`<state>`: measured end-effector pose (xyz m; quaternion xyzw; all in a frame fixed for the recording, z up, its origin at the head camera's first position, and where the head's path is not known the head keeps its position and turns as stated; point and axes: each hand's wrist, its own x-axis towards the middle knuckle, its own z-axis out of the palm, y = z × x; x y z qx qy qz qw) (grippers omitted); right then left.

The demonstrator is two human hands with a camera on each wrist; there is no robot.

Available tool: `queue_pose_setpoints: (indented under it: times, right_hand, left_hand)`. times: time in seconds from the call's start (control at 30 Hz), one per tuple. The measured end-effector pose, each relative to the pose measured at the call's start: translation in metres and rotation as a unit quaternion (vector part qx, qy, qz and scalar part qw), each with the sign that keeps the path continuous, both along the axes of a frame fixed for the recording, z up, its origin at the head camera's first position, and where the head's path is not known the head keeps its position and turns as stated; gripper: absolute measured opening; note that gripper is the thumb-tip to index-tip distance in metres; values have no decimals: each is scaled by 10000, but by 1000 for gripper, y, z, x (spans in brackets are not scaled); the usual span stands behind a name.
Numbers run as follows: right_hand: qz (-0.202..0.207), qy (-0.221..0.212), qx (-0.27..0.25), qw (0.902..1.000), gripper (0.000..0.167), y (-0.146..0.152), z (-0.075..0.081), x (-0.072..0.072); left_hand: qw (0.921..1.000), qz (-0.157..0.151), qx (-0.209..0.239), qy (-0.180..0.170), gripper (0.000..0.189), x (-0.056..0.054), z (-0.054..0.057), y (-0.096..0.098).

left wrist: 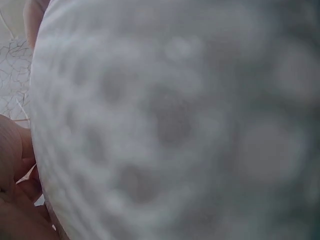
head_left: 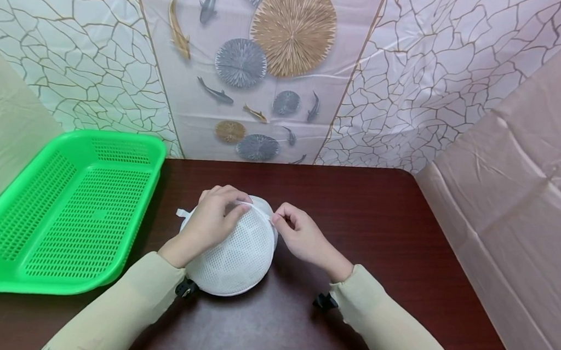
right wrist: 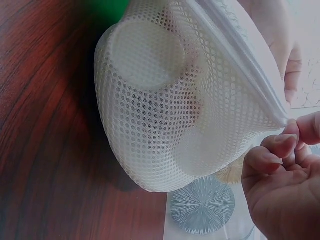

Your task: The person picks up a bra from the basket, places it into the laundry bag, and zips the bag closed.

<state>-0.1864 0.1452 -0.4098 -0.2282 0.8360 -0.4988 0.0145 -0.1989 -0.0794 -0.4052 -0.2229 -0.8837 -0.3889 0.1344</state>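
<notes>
a white mesh bag (head_left: 234, 259), round in outline, sits on the dark red-brown counter (head_left: 380, 221), to the right of the green basket (head_left: 24, 287). the left hand (head_left: 210, 219) has a narrow grip, thumb and fingers pinching its upper edge; the right hand (head_left: 303, 234) pinches the corner where the zipper (right wrist: 240, 60) ends. round pale shapes (right wrist: 147, 55) show through the mesh; what they are, i cannot tell.

the bag should handle as light, soft and floppy, hardly fragile, with little slip in the open weave. the seam looks stiffer than the panels, so it is likely the best place to hold, or else the small tab (head_left: 182, 213) at its left side. no brand, label or writing is readable on it.
</notes>
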Motion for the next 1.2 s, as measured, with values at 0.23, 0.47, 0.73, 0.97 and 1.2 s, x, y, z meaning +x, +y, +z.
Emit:
queue_pose_setpoints:
  times: [0.23, 0.47, 0.73, 0.97, 1.2]
  right_hand:
    - [-8, -5, 17, 10000, 17, 2, -6, -2]
    - [13, -17, -25, 10000, 16, 2, -6, -2]
    - [-51, -37, -186, 9998, 16, 2, -8, -4]
    - [-129, -111, -284, 9995, 16, -5, 4, 0]
    - [-70, -148, -281, 9995, 17, -13, 32, 13]
  left_hand:
    - [9973, 376, 248, -583, 14, -1, 3, -7]
    - [9960, 460, 420, -646, 14, -3, 3, -9]
    - [9962, 355, 276, -744, 17, -3, 2, -8]
    - [9993, -144, -287, -179, 26, 2, 2, 5]
    - [9982, -274, -492, 228, 16, 7, 1, 15]
